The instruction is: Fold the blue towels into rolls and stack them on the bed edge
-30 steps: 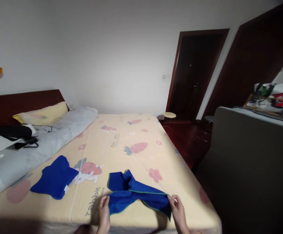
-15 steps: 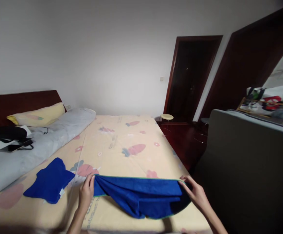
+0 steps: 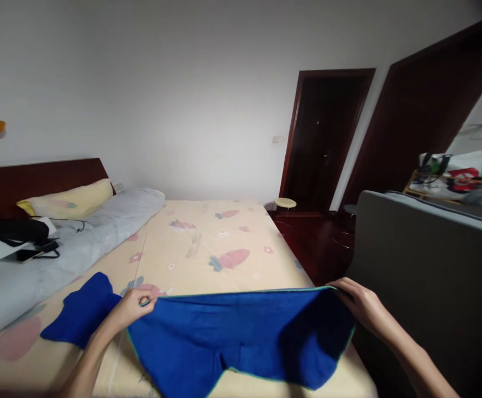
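A blue cloth with green edging (image 3: 241, 326) is stretched between my two hands above the near part of the bed. My left hand (image 3: 135, 305) pinches its upper left corner, and my right hand (image 3: 364, 303) pinches the upper right corner. The top edge runs nearly straight between them, while the lower part hangs down in loose folds with a notch at the middle. Left of it lies a second blue piece of fabric (image 3: 85, 309), flat on the bed and star-like in outline, partly covered by my left forearm.
The bed (image 3: 208, 232) has a patterned cream sheet. A rolled grey quilt (image 3: 112, 226), a yellow pillow (image 3: 79, 199) and black electronics (image 3: 42, 249) lie along its left side. A dark grey panel (image 3: 423, 287) stands close on the right; a round stool (image 3: 284, 203) is beyond.
My hands have moved apart and the right one has risen. The cloth has opened out from a bunched band into a wider, flatter sheet that hangs lower.
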Tool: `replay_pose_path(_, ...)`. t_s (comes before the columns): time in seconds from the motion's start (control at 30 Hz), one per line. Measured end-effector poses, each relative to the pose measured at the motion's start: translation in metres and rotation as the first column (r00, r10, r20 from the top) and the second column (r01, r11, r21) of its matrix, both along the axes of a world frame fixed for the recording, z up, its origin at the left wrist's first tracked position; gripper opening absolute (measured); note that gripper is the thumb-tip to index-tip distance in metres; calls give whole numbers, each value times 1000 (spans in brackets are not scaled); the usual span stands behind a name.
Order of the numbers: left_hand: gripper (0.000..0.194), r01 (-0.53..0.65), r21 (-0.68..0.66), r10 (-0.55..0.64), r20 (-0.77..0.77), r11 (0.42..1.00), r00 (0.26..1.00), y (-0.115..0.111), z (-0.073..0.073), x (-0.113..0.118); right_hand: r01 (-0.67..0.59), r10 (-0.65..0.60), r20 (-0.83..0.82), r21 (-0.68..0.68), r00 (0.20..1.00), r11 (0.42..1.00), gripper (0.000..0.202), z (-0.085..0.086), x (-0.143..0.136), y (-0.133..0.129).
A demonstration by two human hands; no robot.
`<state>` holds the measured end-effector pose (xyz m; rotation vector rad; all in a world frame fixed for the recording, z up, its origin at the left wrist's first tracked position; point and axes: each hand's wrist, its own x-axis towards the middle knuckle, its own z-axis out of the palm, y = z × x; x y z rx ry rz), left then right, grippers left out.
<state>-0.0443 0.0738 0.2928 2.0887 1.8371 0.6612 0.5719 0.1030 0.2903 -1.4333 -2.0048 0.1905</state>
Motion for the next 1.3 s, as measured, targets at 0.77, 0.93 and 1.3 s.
replay_pose_path(0.77,8,-116,283,124,-11,952,992,106,19,-21,222,-223,58,21,973,975,18,21,-18,98)
replay_pose_path(0.93,10,-225,441,232,38,869,972,134,27,-17,399,-383,-143,102,912,911,19,26,-26,129)
replay_pose_path(1.3,36,-387,604,264,285,697,921,102,-20,-9,377,-273,-552,83,788,922,58,-23,-27,115)
